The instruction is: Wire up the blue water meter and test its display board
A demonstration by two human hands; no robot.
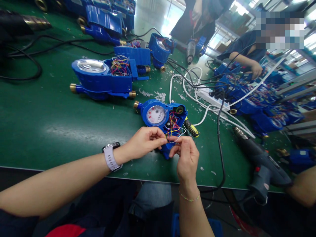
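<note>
A blue water meter (156, 115) with a round white dial lies on the green table in front of me, its wiring compartment uncovered. Red, yellow and white wires (174, 124) spill out of that compartment toward me. My left hand (145, 141), with a watch on the wrist, pinches thin wires between thumb and forefinger at the meter's near edge. Close beside it, my right hand (187, 153) is curled with its fingertips at the same wires, and a white wire loops above it. A yellow-and-black handle (191, 127) sticks out from behind the meter.
Another opened blue meter (103, 79) lies farther back at left, with more behind it. A white power strip (212, 98) and tangled cables cross the right side. A heat gun (261, 161) rests at the right edge. Co-workers sit across the table, one with a hand (256, 69) among meters.
</note>
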